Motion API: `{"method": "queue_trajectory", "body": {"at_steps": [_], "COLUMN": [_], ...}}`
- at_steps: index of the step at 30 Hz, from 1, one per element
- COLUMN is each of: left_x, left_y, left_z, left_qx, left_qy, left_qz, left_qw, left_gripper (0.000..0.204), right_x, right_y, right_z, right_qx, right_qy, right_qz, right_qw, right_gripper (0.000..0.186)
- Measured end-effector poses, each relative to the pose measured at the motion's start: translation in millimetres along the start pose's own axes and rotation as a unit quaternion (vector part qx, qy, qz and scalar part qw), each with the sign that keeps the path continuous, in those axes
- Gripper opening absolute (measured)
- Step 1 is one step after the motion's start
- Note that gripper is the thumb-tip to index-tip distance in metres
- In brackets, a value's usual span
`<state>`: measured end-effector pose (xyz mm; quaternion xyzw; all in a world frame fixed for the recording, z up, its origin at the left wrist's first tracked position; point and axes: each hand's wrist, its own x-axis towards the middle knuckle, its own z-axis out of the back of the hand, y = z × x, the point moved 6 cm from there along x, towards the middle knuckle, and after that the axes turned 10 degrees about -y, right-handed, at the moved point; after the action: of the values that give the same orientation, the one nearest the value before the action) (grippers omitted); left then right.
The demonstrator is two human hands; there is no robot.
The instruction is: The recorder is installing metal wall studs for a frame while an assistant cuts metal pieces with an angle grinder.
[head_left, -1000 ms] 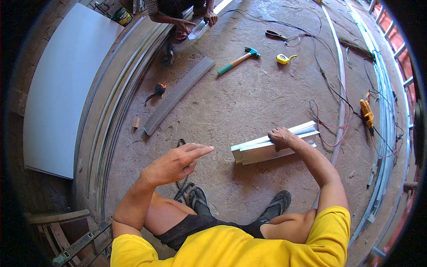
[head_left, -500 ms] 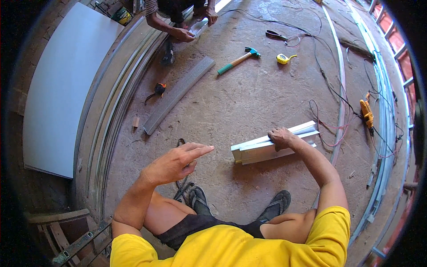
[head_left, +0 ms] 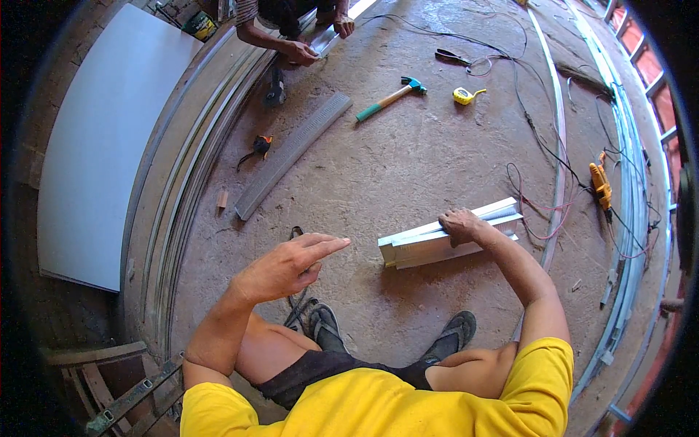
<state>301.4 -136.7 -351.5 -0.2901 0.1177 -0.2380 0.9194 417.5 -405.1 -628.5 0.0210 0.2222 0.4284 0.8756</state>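
Note:
My left hand (head_left: 287,266) hovers over the floor above my left foot, holding nothing, with its index finger stretched out and the others partly bent. My right hand (head_left: 459,226) grips the top of a short bundle of silvery folded metal channels (head_left: 408,253) lying on the floor to the right of my left hand. A dark strap or cord (head_left: 296,313) lies behind and below my left hand, beside my sandalled foot (head_left: 328,328). A ribbed grey metal length (head_left: 291,156) lies diagonally beyond my hands, near a small wooden piece (head_left: 222,200).
A co-worker (head_left: 291,40) handles a shiny metal piece at the top. On the concrete floor lie a hammer (head_left: 386,103), yellow tape measure (head_left: 464,96), black-orange tape (head_left: 261,149), pliers (head_left: 451,57), yellow power tool (head_left: 601,186) and cables. A white panel (head_left: 95,160) and long strips line the sides.
The co-worker's hands have shifted on the metal piece, the lower one moving along it. My own hands have stayed where they were.

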Motion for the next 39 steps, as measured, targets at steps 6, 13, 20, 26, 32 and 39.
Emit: {"method": "queue_trajectory", "body": {"at_steps": [6, 13, 20, 26, 32, 39], "left_x": [0.2, 0.4, -0.7, 0.1, -0.5, -0.1], "left_y": [-0.7, -1.8, -0.7, -1.4, 0.1, -0.8], "left_z": [-0.2, 0.2, 0.1, 0.4, -0.5, -0.6], "left_qx": [-0.007, 0.003, -0.002, -0.012, 0.005, -0.002], "left_qy": [0.002, -0.002, 0.000, 0.000, 0.001, 0.001], "left_qz": [0.005, -0.006, -0.001, 0.003, 0.007, 0.010], "left_qw": [1.000, 1.000, 1.000, 1.000, 1.000, 1.000], "left_gripper": [0.066, 0.066, 0.066, 0.065, 0.063, 0.062], "right_x": [-2.4, 0.6, 0.2, 1.9, 0.4, -0.9], "right_y": [-0.8, 0.1, 0.7, -3.5, 0.5, -0.6], "right_z": [1.5, -1.7, -0.2, -7.0, -0.7, -0.4], "right_qx": [0.006, -0.008, -0.008, -0.008, -0.013, -0.004], "right_qy": [-0.005, 0.006, 0.007, -0.003, -0.005, 0.006], "right_qz": [-0.011, -0.007, -0.007, 0.003, 0.006, -0.013], "right_qw": [1.000, 1.000, 1.000, 1.000, 1.000, 1.000], "right_gripper": [0.058, 0.069, 0.066, 0.066, 0.066, 0.059]}}
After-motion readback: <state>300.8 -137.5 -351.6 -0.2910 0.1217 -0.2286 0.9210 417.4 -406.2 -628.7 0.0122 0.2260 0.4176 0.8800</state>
